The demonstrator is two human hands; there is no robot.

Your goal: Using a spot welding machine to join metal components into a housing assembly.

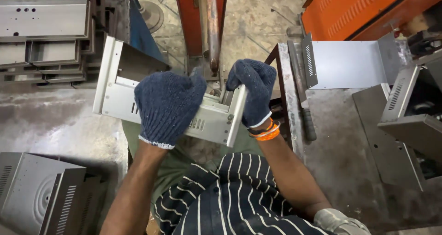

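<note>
Panel: bent grey sheet-metal piece [212, 122], held above the lap, landmark.
Left hand [168, 103]: gloved, clenched over panel's front face.
Right hand [254, 90]: gloved, grasping panel's right flange.
Press [207, 18]: orange, beyond panel.

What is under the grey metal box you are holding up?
Under the grey metal box, held by the left hand and right hand, show an olive-green lap and bits of speckled floor. The box hides the rest.
</note>
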